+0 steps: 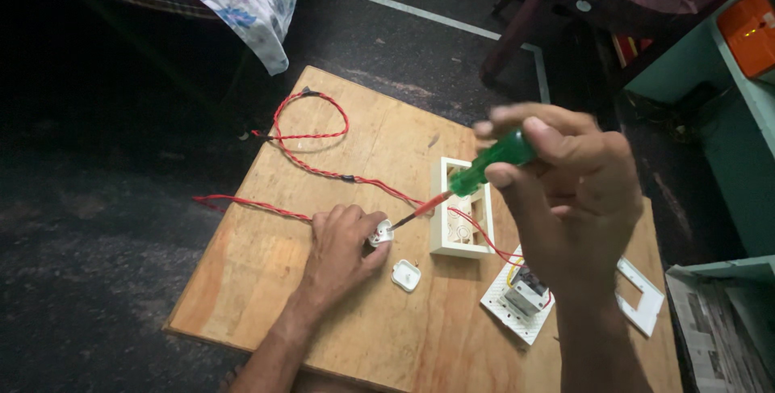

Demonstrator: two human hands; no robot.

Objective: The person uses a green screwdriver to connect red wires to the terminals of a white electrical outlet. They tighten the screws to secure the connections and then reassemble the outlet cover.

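— While the right hand pinches the green screwdriver by its handle, where does the tip sit?

— On the small white plug, which the left hand clamps against the wooden board, about midway across it. I'd judge a terminal screw is being turned.

— And round about?

— A loose white cover lies just beside the plug. A twisted red wire runs off toward the board's far left corner. A white box frame stands near the middle, a switch plate toward the near right edge.

— What does the next move call for?

— Probably steady pressure, so the tip stays seated.
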